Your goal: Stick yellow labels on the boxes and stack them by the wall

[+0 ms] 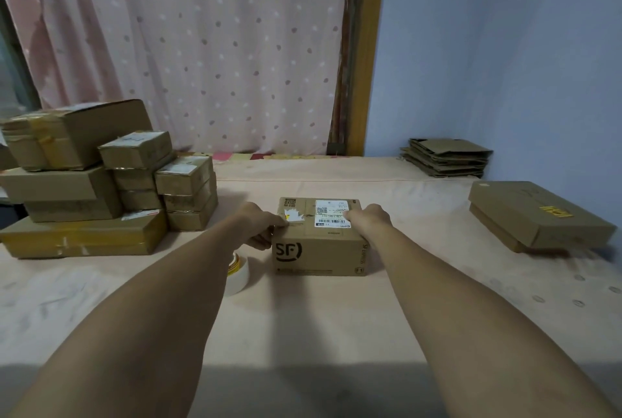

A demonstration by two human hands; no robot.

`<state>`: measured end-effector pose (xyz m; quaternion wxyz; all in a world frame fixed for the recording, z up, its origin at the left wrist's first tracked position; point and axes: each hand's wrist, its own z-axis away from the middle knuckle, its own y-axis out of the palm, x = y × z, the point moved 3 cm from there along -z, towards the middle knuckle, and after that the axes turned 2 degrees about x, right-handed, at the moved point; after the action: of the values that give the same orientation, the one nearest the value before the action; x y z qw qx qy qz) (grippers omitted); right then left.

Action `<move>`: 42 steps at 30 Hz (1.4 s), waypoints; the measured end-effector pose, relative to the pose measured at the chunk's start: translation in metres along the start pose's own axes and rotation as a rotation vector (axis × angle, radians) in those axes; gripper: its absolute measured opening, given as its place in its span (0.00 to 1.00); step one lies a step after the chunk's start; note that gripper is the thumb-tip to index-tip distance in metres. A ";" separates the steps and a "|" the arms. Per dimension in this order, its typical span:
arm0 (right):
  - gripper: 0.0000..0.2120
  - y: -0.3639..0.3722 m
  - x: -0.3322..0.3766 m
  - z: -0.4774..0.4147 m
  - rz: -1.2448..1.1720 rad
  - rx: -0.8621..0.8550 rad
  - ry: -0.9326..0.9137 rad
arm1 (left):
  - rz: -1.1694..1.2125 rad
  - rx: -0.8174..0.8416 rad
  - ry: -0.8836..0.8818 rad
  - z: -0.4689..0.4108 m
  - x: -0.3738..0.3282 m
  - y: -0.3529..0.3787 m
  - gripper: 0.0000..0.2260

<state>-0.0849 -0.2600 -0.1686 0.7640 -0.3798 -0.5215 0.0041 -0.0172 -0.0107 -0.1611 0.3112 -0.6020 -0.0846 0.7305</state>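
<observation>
Just ahead of you on the pink sheet (pixel 303 323), both bare forearms reach out to one carton, the SF box (pixel 319 252), which sits in the middle of the surface with its printed side facing you. Your left hand (pixel 261 225) grips its upper left edge: the thumb lies on top and the fingers curl down the left side. A small yellow strip (pixel 287 216) shows right at that thumb. Your right hand (pixel 370 217) lies over the top right edge, one fingertip touching the white shipping label (pixel 332 214) — the rest of its fingers are hidden, so whether it grips cannot be told. Beside your left forearm, partly hidden by it, stands a white label roll (pixel 238 274) with yellow showing at its top.

Farther left is a pile of sealed cartons (pixel 84 182), several layers high. On the right, near the blue wall (pixel 505 47), two flat boxes (pixel 511 205) lie one on the other, the upper one bearing a yellow label (pixel 555 211). In the far corner lies a stack of flattened cartons (pixel 446 156), and behind everything hangs a pink dotted curtain (pixel 202 47).
</observation>
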 end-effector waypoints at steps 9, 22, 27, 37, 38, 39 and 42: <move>0.20 0.000 0.012 0.016 0.376 -0.251 -0.243 | -0.310 -0.124 0.140 0.010 0.003 -0.024 0.10; 0.08 0.082 0.085 0.085 0.584 -0.004 -0.858 | -1.068 -0.005 0.179 0.047 0.053 -0.039 0.27; 0.07 0.085 0.086 0.091 0.551 0.034 -0.835 | -0.936 -0.098 0.231 0.046 0.073 -0.045 0.11; 0.22 0.076 0.089 0.086 -0.017 0.155 -0.485 | -0.447 -0.338 0.525 0.056 0.028 -0.082 0.13; 0.26 0.075 0.092 0.087 -0.095 0.215 -0.401 | -0.437 -0.362 0.560 0.057 0.021 -0.081 0.13; 0.29 0.075 0.094 0.087 -0.173 0.284 -0.319 | -0.445 -0.382 0.606 0.058 0.015 -0.079 0.13; 0.28 0.073 0.098 0.085 -0.373 0.386 -0.208 | -0.636 -0.426 0.772 0.061 -0.002 -0.066 0.14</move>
<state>-0.0799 -0.1200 -0.1194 0.7520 -0.1225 -0.6476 0.0015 -0.0504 0.0558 -0.1105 0.3966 -0.8210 -0.2882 0.2926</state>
